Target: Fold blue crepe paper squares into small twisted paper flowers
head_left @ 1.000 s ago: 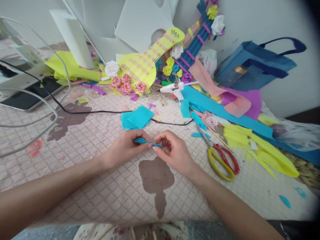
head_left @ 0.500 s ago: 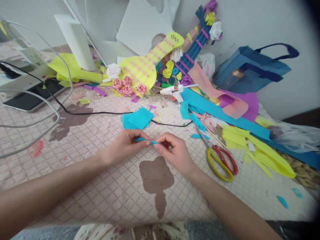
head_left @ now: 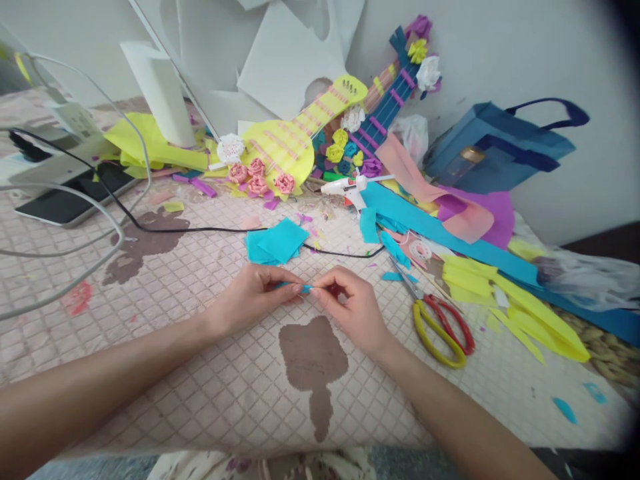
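Observation:
Between my two hands, low over the table, is a small piece of blue crepe paper (head_left: 306, 289), mostly hidden by the fingers. My left hand (head_left: 265, 291) pinches one end of it between thumb and fingertips. On the other end, my right hand (head_left: 349, 300) closes in a similar pinch, its fingertips almost touching the left ones. Just beyond the hands lies a loose pile of blue paper squares (head_left: 279, 241). Scissors (head_left: 440, 330) with one yellow and one red handle rest to the right of my right hand.
A white glue gun (head_left: 347, 189) lies behind the hands, its black cord (head_left: 200, 230) crossing the table. Decorated paper guitars (head_left: 283, 143) lean at the back. Blue and yellow paper strips (head_left: 530, 313) cover the right side, near a blue bag (head_left: 500, 147). A phone (head_left: 70, 200) lies left.
Less of the blue paper shows between my fingertips now. Both hands stay close together in nearly the same place, and the camera view has shifted slightly.

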